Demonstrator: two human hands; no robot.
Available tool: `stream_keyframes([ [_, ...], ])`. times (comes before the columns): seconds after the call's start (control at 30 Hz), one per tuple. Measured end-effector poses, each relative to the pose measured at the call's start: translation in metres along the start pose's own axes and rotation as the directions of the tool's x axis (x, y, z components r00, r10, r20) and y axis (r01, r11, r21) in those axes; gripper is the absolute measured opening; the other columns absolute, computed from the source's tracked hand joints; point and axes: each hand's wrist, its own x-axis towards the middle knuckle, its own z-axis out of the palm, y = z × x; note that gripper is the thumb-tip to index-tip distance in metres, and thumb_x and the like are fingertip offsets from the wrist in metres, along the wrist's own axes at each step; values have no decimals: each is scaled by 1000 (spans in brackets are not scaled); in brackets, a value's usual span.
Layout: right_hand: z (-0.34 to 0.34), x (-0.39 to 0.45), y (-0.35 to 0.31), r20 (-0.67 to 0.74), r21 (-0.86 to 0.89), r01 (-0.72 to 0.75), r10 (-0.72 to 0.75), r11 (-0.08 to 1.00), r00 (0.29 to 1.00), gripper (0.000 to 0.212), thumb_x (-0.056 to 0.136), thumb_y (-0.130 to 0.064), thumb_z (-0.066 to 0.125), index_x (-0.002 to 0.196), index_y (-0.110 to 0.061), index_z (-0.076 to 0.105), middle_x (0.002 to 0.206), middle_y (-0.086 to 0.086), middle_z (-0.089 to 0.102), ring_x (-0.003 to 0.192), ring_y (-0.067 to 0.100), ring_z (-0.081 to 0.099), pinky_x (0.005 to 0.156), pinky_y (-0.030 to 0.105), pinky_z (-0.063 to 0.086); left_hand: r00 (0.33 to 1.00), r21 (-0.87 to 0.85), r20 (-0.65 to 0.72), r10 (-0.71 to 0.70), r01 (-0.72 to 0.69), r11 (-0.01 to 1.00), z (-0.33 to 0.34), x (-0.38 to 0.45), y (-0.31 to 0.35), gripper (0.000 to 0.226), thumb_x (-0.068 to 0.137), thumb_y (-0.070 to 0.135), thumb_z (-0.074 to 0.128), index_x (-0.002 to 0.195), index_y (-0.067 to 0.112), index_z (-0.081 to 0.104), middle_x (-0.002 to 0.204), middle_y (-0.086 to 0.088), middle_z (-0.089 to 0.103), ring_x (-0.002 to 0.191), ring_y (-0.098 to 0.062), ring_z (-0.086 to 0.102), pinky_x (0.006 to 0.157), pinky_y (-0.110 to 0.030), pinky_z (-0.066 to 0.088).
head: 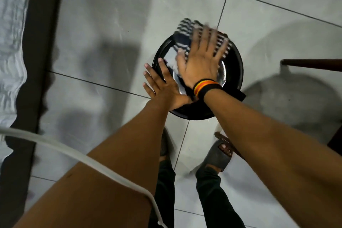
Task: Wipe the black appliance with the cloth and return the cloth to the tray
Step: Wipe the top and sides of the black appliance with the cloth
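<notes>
A round black appliance (235,66) with a shiny lid stands on the tiled floor below me. A black-and-white striped cloth (185,33) lies over its far left top and hangs past the rim. My right hand (201,61) is pressed flat on the cloth with fingers spread, and it looks blurred. My left hand (162,83) rests flat against the appliance's left rim, fingers apart and holding nothing. A striped wristband sits on my right wrist. No tray is in view.
A dark-framed bed with pale sheets (13,42) runs along the left. A white cable (74,155) crosses my left forearm. Dark wooden furniture legs (312,65) stand at the right. My sandalled feet (220,155) are just below the appliance.
</notes>
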Motion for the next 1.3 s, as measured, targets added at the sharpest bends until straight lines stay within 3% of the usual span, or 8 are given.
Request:
stream_keyframes([
  [0.2,-15,20,28,158,-73,597,-582,799,798,74,99,-51,23,163,-16,17,173,8,16,160,29,13,127,62,9,993,82,104,-51,42,996,-6,-6,9,160,63,74,79,150,16,-42,149,-22,-57,143,-40,-46,121,-63,-16],
  [0.4,-5,-48,67,22,29,152,-153,988,988,81,94,-44,39,165,-15,11,174,8,8,161,28,6,128,60,7,992,36,87,-92,89,995,-8,-10,14,160,65,62,86,146,23,-47,150,-22,-54,147,-40,-41,123,-62,-14],
  [0.63,3,-126,99,138,182,112,-138,977,981,76,95,-41,37,165,-23,11,175,-1,5,161,23,-2,127,62,6,995,35,70,-72,70,997,-7,-12,15,161,62,65,86,149,22,-44,152,-23,-51,148,-42,-39,122,-62,-14],
  [0.77,-2,-79,73,91,175,-109,94,979,991,78,96,-44,36,165,-23,7,175,2,2,161,29,-2,127,63,0,996,45,74,-50,47,998,-9,-11,14,162,62,65,85,149,21,-44,152,-25,-51,147,-43,-39,122,-61,-15],
  [0.93,-6,-44,44,149,65,459,-464,886,873,69,104,-48,30,165,-24,9,175,1,4,161,32,0,126,65,-4,993,139,87,-85,72,988,-6,-7,10,145,76,62,77,152,18,-39,150,-26,-52,146,-46,-39,123,-61,-15],
  [1.03,-11,-49,80,156,93,584,-591,806,791,68,103,-48,34,164,-27,15,174,-1,10,161,26,3,128,61,-1,994,104,77,-72,64,993,-7,-10,14,152,71,63,81,150,21,-42,151,-25,-53,147,-44,-40,123,-61,-15],
  [1.17,-10,-57,108,113,210,84,-109,974,988,69,102,-46,35,165,-28,10,175,-1,6,161,25,2,129,60,4,994,55,80,-73,69,996,-11,-15,17,163,63,65,85,147,20,-46,151,-24,-53,146,-42,-41,122,-60,-17],
  [1.3,-21,3,54,150,237,-200,168,951,974,66,101,-50,32,161,-24,26,172,1,22,160,30,12,127,62,3,995,74,73,-73,68,995,-9,-15,17,162,64,65,85,147,20,-47,151,-25,-52,147,-41,-40,122,-59,-16],
])
